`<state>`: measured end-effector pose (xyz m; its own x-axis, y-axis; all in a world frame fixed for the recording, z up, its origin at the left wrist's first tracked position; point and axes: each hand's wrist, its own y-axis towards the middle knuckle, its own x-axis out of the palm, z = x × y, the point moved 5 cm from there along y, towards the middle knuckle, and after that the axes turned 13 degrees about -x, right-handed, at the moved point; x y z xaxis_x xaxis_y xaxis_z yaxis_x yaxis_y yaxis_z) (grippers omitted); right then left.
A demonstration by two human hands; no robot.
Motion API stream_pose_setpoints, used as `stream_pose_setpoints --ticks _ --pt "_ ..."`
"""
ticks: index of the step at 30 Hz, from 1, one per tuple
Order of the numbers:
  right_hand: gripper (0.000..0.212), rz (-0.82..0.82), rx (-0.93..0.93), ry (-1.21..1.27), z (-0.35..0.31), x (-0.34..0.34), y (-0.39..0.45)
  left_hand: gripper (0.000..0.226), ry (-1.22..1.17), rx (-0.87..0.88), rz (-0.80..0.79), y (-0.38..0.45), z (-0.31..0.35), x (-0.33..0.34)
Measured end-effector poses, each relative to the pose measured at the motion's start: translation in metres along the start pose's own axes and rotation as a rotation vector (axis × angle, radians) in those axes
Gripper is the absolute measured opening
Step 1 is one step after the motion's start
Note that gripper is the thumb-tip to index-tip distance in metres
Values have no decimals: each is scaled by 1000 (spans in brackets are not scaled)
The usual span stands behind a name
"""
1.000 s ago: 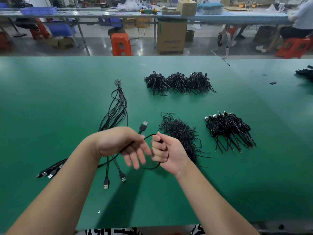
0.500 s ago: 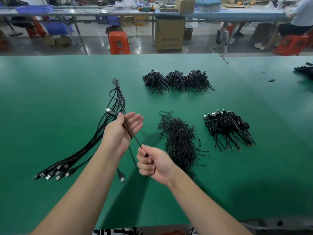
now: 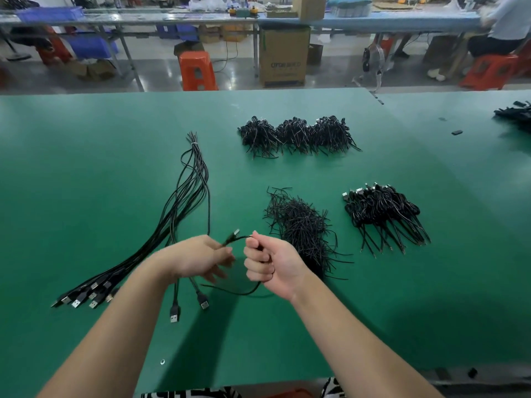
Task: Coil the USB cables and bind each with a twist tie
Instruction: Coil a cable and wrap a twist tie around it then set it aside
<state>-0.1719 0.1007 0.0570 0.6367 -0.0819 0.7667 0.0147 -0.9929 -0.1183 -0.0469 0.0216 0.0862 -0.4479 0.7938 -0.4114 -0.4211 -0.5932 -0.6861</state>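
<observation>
Black cable loops from my fisted right grip; left grip at nine o'clock pinches its plug end, forming the coil.

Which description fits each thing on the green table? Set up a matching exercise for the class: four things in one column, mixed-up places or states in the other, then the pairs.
Things:
1. Bundle of long straight black USB cables
2. Heap of loose thin black twist ties
3. Three clumps of coiled black cables
4. Single black cable

Descriptions:
A. Far middle of table
B. Held in right hand
C. Fanned out at left
D. Just beyond right hand

Pairs: 1-C, 2-D, 3-A, 4-B
</observation>
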Motion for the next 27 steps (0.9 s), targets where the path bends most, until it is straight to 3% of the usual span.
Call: stream_pose_setpoints --ticks 6,8,10,12,14,18,20,22,24,26,27 --pt "37 -55 32 -104 17 16 -3 32 -977 285 410 6 19 -16" --pt "37 -52 60 -122 24 15 -5 41 -1407 340 296 4 24 -31" --pt "39 -4 77 -119 26 8 -7 41 -1628 379 68 -5 30 -44" --pt "40 49 63 -100 24 1 -7 38 -1545 431 -109 -18 36 -50" --pt "40 86 19 -79 15 -3 -4 41 -1205 471 -187 -31 39 -47" --pt "37 97 -50 -86 -7 2 5 40 -196 346 -172 -37 31 -20" --pt "34 62 -74 -161 -13 12 8 35 74 235 -71 -33 25 -12" --pt "32 42 -122 -223 -17 20 8 31 119 209 54 -28 27 -9" --pt "32 25 -174 -279 -23 24 7 29 106 248 281 -24 30 -12" --pt "31 -20 -209 -341 -26 29 3 30 -64 319 497 -23 31 -18" --pt "31 -51 -215 -387 -24 32 0 30 -214 375 531 -22 32 -18"
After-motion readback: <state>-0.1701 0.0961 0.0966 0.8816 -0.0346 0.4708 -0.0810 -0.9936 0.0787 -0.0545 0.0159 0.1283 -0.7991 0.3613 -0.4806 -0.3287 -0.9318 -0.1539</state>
